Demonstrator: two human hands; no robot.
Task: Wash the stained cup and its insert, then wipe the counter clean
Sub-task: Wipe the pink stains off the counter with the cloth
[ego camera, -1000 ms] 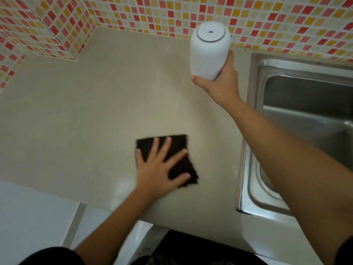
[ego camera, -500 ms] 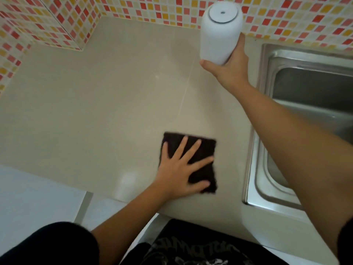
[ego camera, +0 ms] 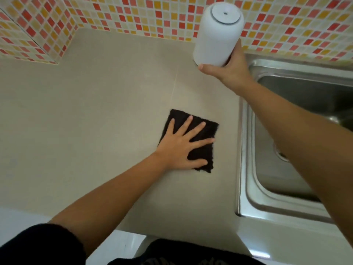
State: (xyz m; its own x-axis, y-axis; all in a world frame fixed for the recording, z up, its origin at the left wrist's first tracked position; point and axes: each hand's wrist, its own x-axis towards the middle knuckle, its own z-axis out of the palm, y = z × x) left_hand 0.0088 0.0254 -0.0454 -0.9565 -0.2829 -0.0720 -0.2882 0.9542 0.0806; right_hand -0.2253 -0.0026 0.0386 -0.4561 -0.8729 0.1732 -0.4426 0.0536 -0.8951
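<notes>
Cup point(ego camera: 217, 35): white, cylindrical, flat round end toward the camera. It is at the back of the counter point(ego camera: 95, 111), in front of the tiled wall point(ego camera: 133, 12) and just left of the sink point(ego camera: 246, 169). Contact with the counter cannot be told.
Right hand point(ego camera: 231, 69): wrapped round the cup's lower end, thumb across the near side.
Cloth point(ego camera: 200, 154): black, square, flat on the counter near the sink.
Left hand point(ego camera: 181, 148): fingers straight and spread, pressing flat on the cloth.
</notes>
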